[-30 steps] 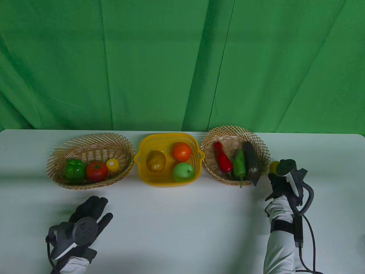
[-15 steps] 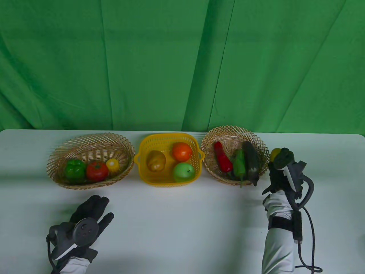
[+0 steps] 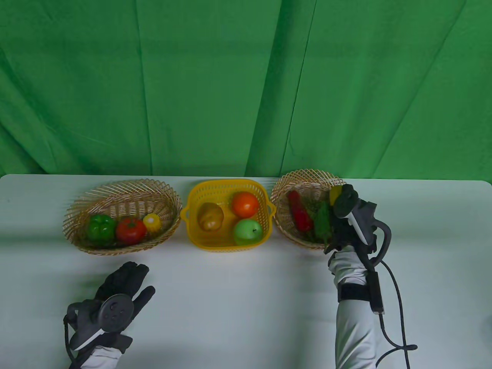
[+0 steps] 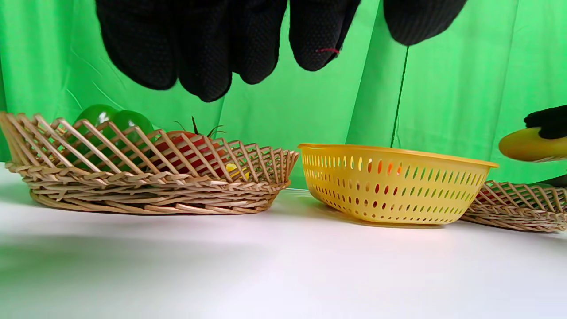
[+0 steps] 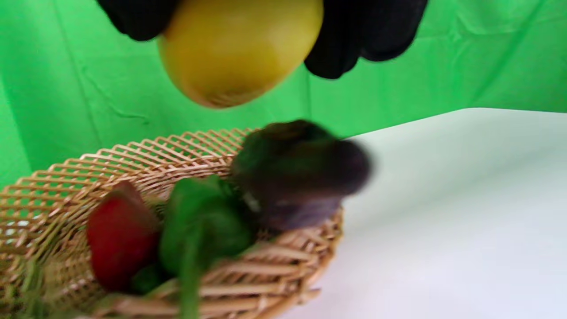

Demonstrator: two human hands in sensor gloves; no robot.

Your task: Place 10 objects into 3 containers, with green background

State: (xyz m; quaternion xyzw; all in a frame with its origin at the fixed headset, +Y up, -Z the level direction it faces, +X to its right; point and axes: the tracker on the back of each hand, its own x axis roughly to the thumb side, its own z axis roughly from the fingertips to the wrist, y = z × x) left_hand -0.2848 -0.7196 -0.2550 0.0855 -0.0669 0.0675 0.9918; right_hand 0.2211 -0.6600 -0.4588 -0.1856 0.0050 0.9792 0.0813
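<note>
My right hand grips a yellow lemon-like fruit and holds it above the round wicker basket at the right, which holds a red chili, a green pepper and a dark eggplant. In the left wrist view the fruit shows over that basket. My left hand rests open on the table in front of the oval wicker basket, holding nothing; its fingers hang free.
The oval basket holds a green bell pepper, a tomato and a small yellow pepper. The yellow plastic basket in the middle holds a pear, an orange and a green apple.
My right hand has lifted the yellow fruit from the table right of the round basket and carried it left, over the basket. The left hand has barely moved.
</note>
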